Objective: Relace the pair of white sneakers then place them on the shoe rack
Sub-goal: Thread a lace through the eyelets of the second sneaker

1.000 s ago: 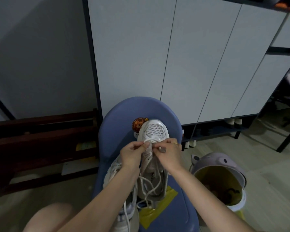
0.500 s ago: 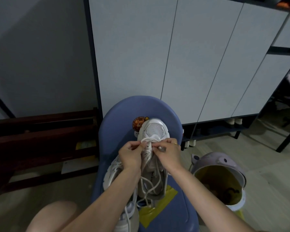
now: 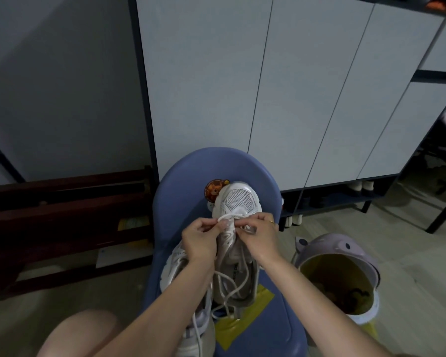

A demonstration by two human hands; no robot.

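In the head view, a white sneaker is being worked on a blue chair, with its mesh toe pointing away from the person toward the chair back and its heel opening lying nearer the body, so its long axis is running straight out from the hands. The lace is being pinched at the lowest eyelets, just behind the toe cap: the left hand is being held with thumb and forefinger closed on the lace from the left side, and the right hand is being held with curled fingers on the lace from the right, a ring being visible on one finger. The two hands are being kept almost touching over the shoe's midline, neither clearly nearer than the other. Loose lace ends are being left trailing back over the tongue toward the heel. The second sneaker is lying beside and partly under the left forearm, so its lacing cannot be judged. Judging from this, the lacing is only being started, and each next crossing will probably have to be drawn back toward the body, eyelet by eyelet. A purple bin is standing to the right of the chair, and shoes are being kept on the low shelf under the white cabinet, well beyond the toe.
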